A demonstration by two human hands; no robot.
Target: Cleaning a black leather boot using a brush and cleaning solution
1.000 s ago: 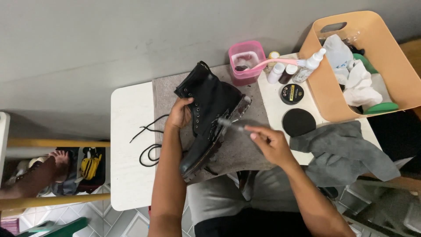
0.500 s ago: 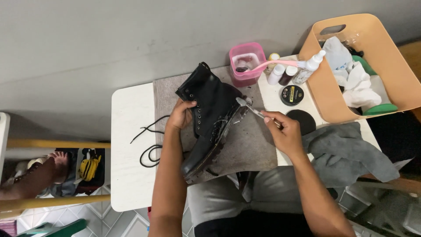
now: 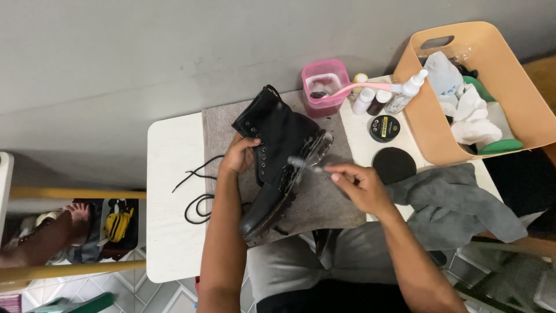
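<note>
White table [image 3: 174, 232] with grey mat [image 3: 324, 203], black lace [image 3: 194, 200], tins.

I have both bare forearms reaching up and away from my body, elbows low near my lap. My left hand [image 3: 238, 156] is curled, thumb and fingertips pressed around what it grips, wrist nearly straight. My right hand [image 3: 360, 184] sits off to the right and slightly lower, fingers pinched together pointing left toward the left hand, wrist bent inward, forearm angled diagonally.
</note>
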